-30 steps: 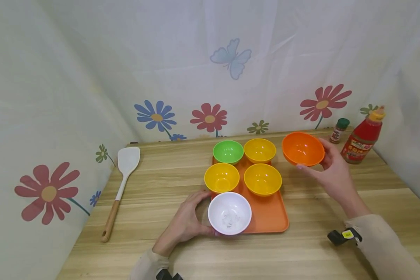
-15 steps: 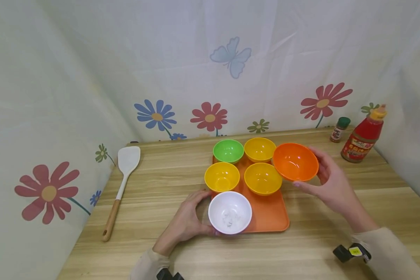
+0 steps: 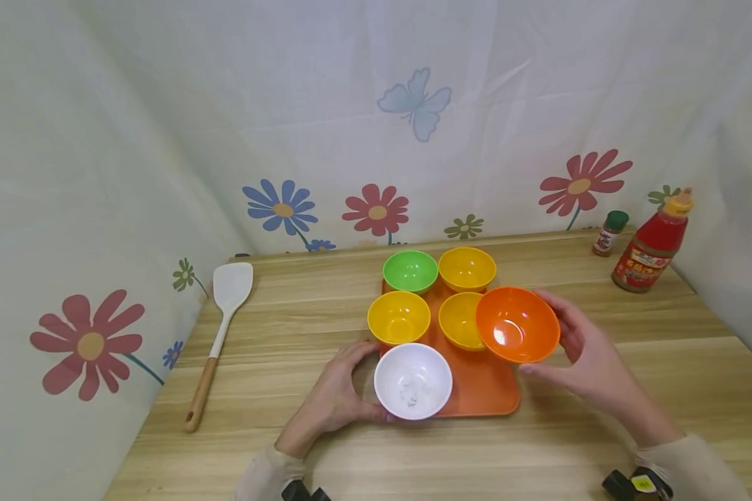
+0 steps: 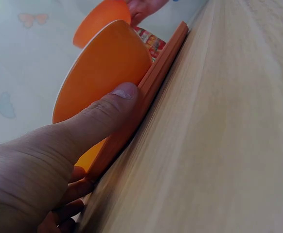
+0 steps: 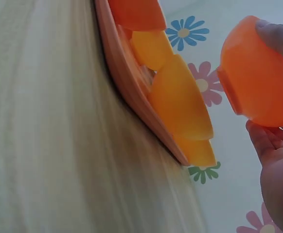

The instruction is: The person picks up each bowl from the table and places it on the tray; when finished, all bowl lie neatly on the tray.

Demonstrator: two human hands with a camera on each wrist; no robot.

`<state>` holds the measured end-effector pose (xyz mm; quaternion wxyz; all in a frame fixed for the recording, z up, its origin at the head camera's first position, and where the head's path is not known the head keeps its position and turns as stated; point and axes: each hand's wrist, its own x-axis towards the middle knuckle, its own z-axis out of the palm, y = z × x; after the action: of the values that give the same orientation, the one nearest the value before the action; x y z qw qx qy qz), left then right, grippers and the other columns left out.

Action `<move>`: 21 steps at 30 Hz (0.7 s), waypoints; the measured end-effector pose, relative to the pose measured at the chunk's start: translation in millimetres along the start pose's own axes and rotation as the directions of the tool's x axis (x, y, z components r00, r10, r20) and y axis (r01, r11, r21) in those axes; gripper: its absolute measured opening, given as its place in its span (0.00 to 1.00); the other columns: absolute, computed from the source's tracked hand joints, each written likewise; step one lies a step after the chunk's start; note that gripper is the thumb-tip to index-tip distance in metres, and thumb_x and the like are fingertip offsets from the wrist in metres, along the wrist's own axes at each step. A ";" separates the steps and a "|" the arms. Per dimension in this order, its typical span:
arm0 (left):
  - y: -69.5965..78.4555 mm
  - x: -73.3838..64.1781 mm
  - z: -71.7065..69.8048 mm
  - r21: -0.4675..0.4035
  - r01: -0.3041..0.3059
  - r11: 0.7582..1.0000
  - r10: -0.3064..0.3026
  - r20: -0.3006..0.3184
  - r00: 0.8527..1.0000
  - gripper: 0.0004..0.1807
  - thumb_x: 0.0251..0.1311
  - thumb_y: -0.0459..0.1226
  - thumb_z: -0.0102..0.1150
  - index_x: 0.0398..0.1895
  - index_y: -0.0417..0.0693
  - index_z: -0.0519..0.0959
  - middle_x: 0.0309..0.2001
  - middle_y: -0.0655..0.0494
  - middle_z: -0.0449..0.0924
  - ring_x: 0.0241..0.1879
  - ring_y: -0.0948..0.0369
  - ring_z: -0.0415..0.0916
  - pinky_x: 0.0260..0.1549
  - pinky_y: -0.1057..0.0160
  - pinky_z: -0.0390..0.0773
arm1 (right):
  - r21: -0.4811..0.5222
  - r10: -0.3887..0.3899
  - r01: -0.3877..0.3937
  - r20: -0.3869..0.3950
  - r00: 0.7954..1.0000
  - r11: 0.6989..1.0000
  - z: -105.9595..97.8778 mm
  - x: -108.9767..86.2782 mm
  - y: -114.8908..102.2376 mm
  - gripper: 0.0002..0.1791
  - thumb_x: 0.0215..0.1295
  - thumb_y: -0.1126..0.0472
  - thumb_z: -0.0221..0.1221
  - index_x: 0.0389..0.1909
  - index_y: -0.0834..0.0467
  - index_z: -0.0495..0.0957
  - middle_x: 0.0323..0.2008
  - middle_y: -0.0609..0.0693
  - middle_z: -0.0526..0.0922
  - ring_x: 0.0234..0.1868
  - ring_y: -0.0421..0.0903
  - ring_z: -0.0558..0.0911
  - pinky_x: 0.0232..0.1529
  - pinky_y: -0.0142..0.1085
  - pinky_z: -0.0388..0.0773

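Observation:
My right hand [image 3: 592,358] pinches an orange bowl [image 3: 519,325] by its right side, thumb in front and fingers behind. The bowl hangs above the right side of an orange tray [image 3: 485,390], partly covering a yellow bowl [image 3: 459,321]. At the tray's front left corner, my left hand [image 3: 335,396] grips the edge, thumb along the front and fingers at the left side. Close to that thumb sits a bowl [image 3: 412,381], white inside and orange outside. Also on the tray are a green bowl [image 3: 410,271] and two more yellow bowls, one at back right [image 3: 466,269].
A white spatula [image 3: 230,292] with a wooden handle lies at the left of the wooden table [image 3: 276,306]. At the back right stand a red sauce bottle [image 3: 652,247] and a small green-capped jar [image 3: 610,233]. A flowered curtain [image 3: 326,125] hangs behind.
My right hand has carried the orange bowl toward the left and nearer to me, from beside the tray to above its right side. The left hand has stayed at the tray corner.

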<state>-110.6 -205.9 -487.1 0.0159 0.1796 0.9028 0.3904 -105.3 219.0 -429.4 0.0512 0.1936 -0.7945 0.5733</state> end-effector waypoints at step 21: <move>1.1 -0.1 0.2 -0.002 0.007 1.000 -0.007 0.002 1.000 0.66 0.27 0.56 0.99 0.78 0.51 0.77 0.79 0.51 0.74 0.82 0.47 0.66 0.82 0.36 0.64 | -0.036 0.152 -0.149 0.167 0.974 0.988 14.1 -19.3 16.4 0.55 0.56 0.56 0.86 0.82 0.51 0.66 0.78 0.52 0.74 0.68 0.31 0.79 0.65 0.23 0.77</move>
<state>-110.2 -205.1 -486.5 0.0183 0.1770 0.9029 0.3912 -91.6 215.0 -454.5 -0.0577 0.1801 -0.8149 0.5479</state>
